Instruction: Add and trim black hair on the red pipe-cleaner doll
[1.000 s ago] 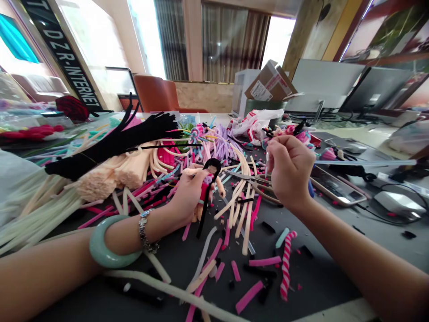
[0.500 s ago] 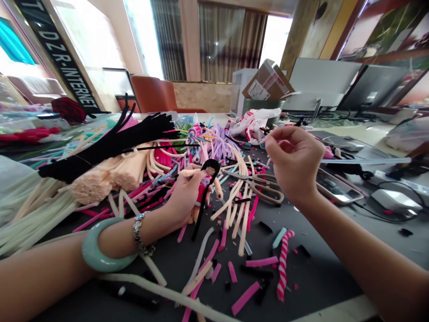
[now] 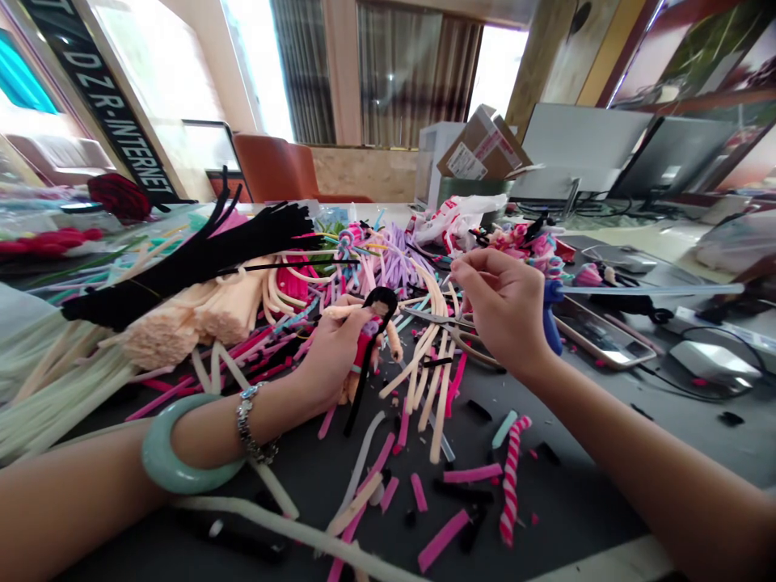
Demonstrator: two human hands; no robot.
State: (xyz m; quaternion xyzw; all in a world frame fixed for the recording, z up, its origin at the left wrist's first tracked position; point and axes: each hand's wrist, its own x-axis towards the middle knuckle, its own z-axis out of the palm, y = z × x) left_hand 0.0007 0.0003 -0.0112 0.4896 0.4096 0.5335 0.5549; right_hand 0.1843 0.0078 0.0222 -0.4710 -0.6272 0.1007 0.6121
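Note:
My left hand point(image 3: 331, 356) grips a small pipe-cleaner doll point(image 3: 371, 333) with black hair, a red dress and peach limbs, held upright just above the dark table point(image 3: 575, 501). A long black strand hangs down from the doll. My right hand point(image 3: 500, 311) hovers to the right of the doll, its thumb and forefinger pinched together at the upper left. Whatever lies between those fingertips is too small to see. Under that hand a pair of scissors point(image 3: 445, 323) lies on peach stems.
A black pipe-cleaner bundle point(image 3: 194, 259) and a peach bundle point(image 3: 194, 315) lie at the left. Cut pink, black and cream pieces litter the table, with a red-and-white twisted stem point(image 3: 512, 477). A phone point(image 3: 597, 335), cables, monitors point(image 3: 667, 158) and a cardboard box point(image 3: 478, 149) stand right and behind.
My right hand rose with pinched fingers, then came down and left, closer to the doll. My left hand and the doll have stayed almost still.

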